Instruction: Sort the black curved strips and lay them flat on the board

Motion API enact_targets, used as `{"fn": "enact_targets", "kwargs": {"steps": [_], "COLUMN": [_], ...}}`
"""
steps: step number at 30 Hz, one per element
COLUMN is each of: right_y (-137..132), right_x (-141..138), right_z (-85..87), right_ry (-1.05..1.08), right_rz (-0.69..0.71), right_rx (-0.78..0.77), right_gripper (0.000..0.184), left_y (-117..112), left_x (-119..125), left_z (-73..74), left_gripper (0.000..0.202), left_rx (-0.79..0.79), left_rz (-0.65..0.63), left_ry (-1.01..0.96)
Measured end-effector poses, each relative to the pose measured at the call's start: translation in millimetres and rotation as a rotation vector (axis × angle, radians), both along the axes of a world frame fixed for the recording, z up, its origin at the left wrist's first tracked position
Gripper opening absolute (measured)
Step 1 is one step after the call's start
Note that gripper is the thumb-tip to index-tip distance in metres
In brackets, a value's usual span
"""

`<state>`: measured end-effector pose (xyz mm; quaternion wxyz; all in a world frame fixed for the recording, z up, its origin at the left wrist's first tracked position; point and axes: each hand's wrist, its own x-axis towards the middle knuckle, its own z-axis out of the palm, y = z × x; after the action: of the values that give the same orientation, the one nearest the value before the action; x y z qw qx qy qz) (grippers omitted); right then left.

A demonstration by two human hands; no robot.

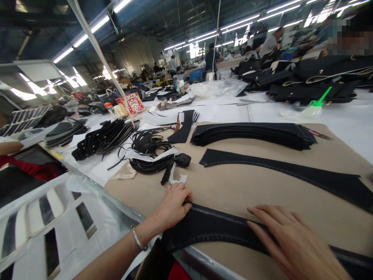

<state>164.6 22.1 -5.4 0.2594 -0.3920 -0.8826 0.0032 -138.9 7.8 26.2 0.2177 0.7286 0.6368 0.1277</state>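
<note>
A long, curved black panel (215, 227) lies along the near edge of the brown table covering, with pale lines along its borders. My left hand (176, 204) is closed on its upper left corner, thumb and fingers pinched together; a silver bangle circles that wrist. Fingers stretched out, my right hand (291, 237) rests over the panel's middle and hides part of it. Beyond lies a second curved panel (276, 167), flat and separate. Farther back is a neat stack of similar black panels (250, 134). A bundle of thin black strips (151, 165), partly wrapped in white, sits past my left hand.
Small pointed snips (322, 135) lie at the stack's right end. A bottle with a green nozzle (316, 111) stands behind. Black pieces (107, 138) are piled at left, near a red packet (135, 104). Black bags (326, 74) fill the back right. A white slotted rack (32, 217) adjoins the table's left side.
</note>
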Motion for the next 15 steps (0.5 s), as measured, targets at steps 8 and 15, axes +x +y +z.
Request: {"fn": "enact_targets", "kwargs": {"steps": [8, 15], "right_y": [-2.8, 3.9], "right_x": [-117.3, -122.4], "right_z": [22.3, 18.6], "right_ry": [-0.144, -0.147], "right_rz": [0.037, 0.043], "right_rx": [-0.333, -0.394], "right_gripper": [0.013, 0.01], "left_y": [-2.3, -6.5], "left_x": [0.7, -7.0], "left_z": [-4.8, 4.4], "left_gripper": [0.021, 0.017], "left_rx": [0.02, -0.054], "left_rz": [-0.022, -0.08], "left_ry": [-0.055, 0.015]}}
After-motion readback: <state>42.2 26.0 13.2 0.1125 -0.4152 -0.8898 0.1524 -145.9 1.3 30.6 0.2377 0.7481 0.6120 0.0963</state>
